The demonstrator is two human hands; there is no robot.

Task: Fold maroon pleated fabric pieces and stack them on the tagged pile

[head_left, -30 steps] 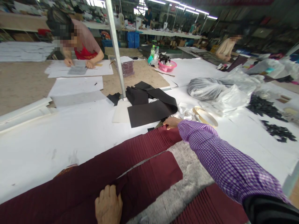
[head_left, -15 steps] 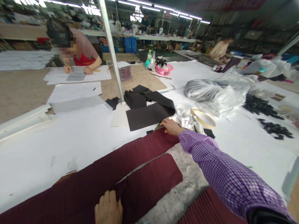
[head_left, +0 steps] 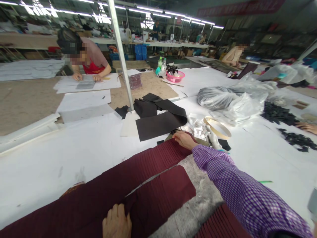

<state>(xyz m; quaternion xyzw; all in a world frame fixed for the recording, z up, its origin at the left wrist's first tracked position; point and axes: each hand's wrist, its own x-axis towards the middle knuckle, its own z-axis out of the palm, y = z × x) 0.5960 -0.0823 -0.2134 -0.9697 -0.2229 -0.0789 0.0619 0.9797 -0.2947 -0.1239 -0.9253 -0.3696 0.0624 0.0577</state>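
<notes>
maroon cloth [head_left: 158, 153], basin [head_left: 175, 80] of black pieces [head_left: 171, 69]

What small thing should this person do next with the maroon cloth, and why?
Perhaps the left hand should smooth the maroon piece under it: it looks bunched beside the thumb, while the right hand touches the far end of the pleated strip alongside.

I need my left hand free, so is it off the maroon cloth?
No, your left hand is on the maroon cloth, at the bottom of the view.
</notes>
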